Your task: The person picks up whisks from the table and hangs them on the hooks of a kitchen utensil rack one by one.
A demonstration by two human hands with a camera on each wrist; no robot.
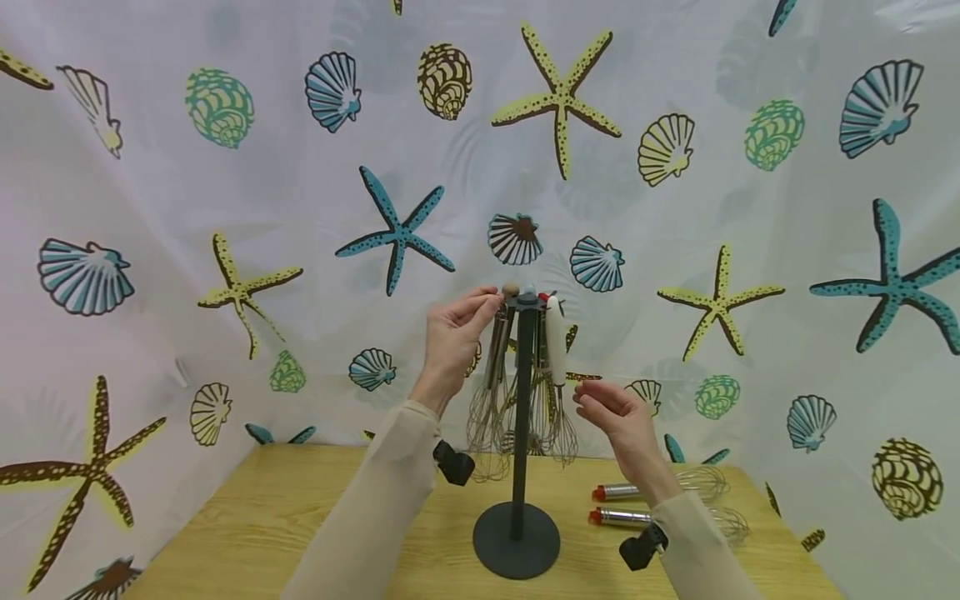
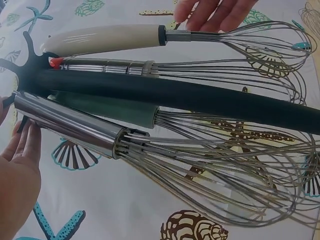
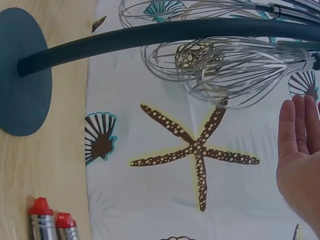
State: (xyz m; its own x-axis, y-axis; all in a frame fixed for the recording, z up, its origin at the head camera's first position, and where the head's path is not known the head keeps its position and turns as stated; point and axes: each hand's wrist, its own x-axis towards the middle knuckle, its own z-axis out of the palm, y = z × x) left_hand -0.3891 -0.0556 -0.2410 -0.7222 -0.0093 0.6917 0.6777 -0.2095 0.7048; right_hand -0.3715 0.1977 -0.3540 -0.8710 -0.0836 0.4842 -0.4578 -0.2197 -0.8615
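A dark whisk stand (image 1: 522,417) with hooks at its top holds several hanging whisks. My left hand (image 1: 453,337) is up at its left hooks, thumb and fingers pinching the top end of a steel-handled whisk (image 2: 72,125). In the left wrist view those fingers (image 2: 31,145) lie by the hook at the handle's end. My right hand (image 1: 622,425) is held to the right of the stand with fingers extended and nothing in it. The nearest thing to it is a whisk with a cream handle (image 1: 556,342). A green-handled whisk (image 2: 115,109) hangs behind the post.
Two steel whisks with red ends (image 1: 618,492) lie on the wooden table (image 1: 285,517) under my right forearm. The stand's round base (image 1: 516,554) rests at the table's middle. A curtain (image 1: 465,183) printed with shells and starfish hangs behind.
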